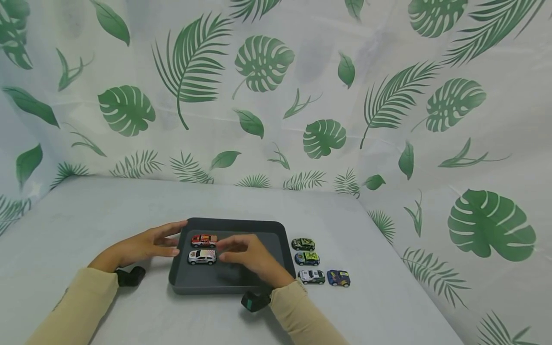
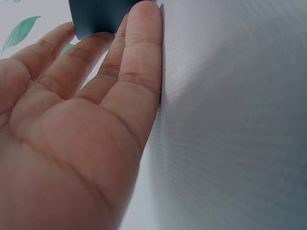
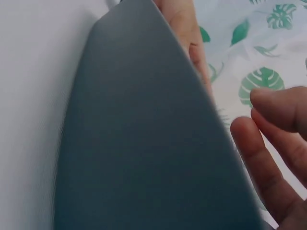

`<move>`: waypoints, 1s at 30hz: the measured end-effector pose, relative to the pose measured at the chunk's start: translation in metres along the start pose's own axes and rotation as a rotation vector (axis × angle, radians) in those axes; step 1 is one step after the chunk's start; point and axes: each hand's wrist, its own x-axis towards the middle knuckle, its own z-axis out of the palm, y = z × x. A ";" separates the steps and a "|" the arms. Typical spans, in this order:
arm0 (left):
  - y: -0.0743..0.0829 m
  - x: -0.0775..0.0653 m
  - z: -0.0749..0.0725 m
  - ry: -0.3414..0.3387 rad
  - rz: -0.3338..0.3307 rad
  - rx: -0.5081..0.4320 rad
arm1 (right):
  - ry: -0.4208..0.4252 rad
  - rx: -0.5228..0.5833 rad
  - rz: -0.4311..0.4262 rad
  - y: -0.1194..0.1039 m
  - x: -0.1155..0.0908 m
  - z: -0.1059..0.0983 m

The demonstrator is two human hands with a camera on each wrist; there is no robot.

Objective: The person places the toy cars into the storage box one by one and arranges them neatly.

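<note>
A dark grey tray [image 1: 215, 290] lies on the white table, with two toy cars in its left half. The red-orange toy car [image 1: 204, 240] sits behind the white toy car [image 1: 201, 257]. Over the tray, my right hand [image 1: 250, 256] has its fingertips just right of both cars. In the right wrist view, its thumb and fingers [image 3: 252, 148] are loosely bent with nothing seen between them. My left hand [image 1: 148, 247] is at the tray's left side, fingers extended and fingertips at the rim. The left wrist view shows its fingers [image 2: 139, 62] low beside the tabletop, against the tray wall [image 2: 96, 19].
Right of the tray stand a green camouflage toy car [image 1: 303, 244], a blue and yellow-green one [image 1: 307, 258], a white and green one [image 1: 311, 276] and a dark blue one [image 1: 339, 278]. A leaf-printed curtain [image 1: 276, 115] hangs behind and along the right.
</note>
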 end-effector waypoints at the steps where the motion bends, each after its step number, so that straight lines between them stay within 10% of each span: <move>1: 0.000 0.000 0.000 0.001 -0.001 -0.001 | -0.015 0.003 0.004 0.000 -0.002 -0.002; 30: -0.002 -0.001 0.001 0.001 0.017 0.000 | -0.102 -0.059 -0.075 0.007 -0.040 -0.044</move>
